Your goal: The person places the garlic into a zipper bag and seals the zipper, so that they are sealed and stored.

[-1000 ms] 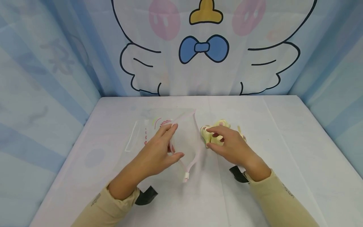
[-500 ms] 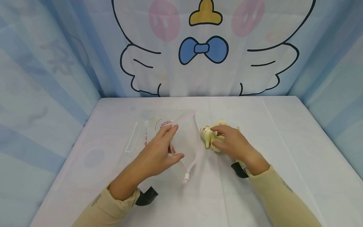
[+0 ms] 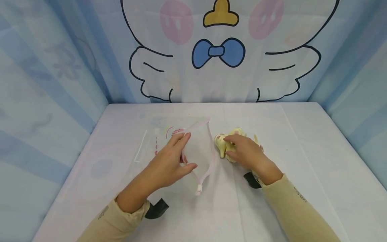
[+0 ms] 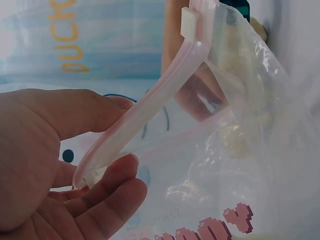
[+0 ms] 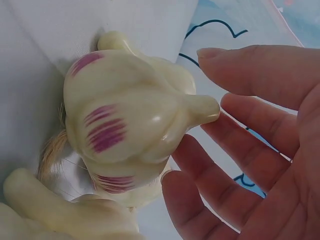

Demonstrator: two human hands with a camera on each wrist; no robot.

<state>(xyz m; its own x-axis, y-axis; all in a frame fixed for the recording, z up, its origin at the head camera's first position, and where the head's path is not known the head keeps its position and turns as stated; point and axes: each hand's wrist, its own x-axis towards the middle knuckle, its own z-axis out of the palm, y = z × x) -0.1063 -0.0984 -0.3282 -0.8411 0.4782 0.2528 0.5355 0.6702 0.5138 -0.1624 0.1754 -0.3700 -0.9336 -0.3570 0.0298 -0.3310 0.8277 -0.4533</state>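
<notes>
My left hand (image 3: 170, 163) holds the rim of a clear zip bag (image 4: 270, 165). The bag's pink zip edge (image 4: 150, 107) passes between thumb and fingers, and its mouth gapes toward the right. A white slider (image 4: 189, 24) sits at one end of the zip. My right hand (image 3: 246, 151) reaches over a group of garlic bulbs (image 3: 222, 144) right of the bag. In the right wrist view, its spread fingers lie beside the stem of a glossy garlic bulb (image 5: 125, 110) with purple streaks; the thumb stays apart from it. Whether the fingertips touch the bulb, I cannot tell.
Another pale garlic bulb (image 5: 70, 212) lies beside the first, partly cut off in the right wrist view. A white cloth covers the table (image 3: 99, 201). Blue and white curtains (image 3: 39, 101) stand on the sides, and a cartoon-printed curtain (image 3: 217, 80) hangs at the back.
My right hand has lowered slightly over the garlic bulbs, and its forearm has shifted a little left. The left hand and the zip bag have stayed in place.
</notes>
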